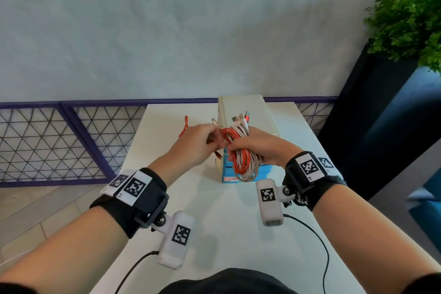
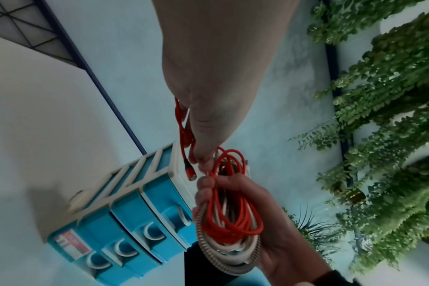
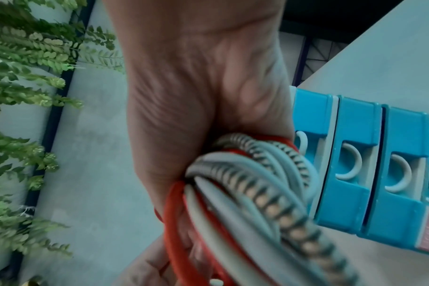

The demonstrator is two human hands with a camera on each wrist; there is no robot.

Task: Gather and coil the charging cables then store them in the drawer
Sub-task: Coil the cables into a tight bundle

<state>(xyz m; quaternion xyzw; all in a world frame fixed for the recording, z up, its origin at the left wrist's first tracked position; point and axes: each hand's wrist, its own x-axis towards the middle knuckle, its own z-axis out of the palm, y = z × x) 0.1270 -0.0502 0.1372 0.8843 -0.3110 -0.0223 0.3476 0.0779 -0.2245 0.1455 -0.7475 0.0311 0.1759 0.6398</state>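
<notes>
A coil of red, white and braided beige charging cables [image 1: 241, 162] hangs in the air over the white table [image 1: 214, 212]. My right hand [image 1: 241, 148] grips the coil round its middle, fingers curled. In the right wrist view the coil [image 3: 257, 183] fills my right hand [image 3: 196, 116]. My left hand [image 1: 213, 137] pinches the red cable beside the coil; its loose tail [image 1: 185, 126] trails left. The left wrist view shows the red plug [image 2: 190, 170] below my left hand [image 2: 206, 147]. The white drawer unit [image 1: 248, 110] with blue drawers [image 2: 125, 222], all closed, stands just behind.
A leafy plant [image 1: 410, 24] in a dark planter [image 1: 372, 126] stands at the right. A purple mesh railing [image 1: 59, 141] runs along the wall at the left. Thin black camera leads [image 1: 319, 241] lie on the near part of the table.
</notes>
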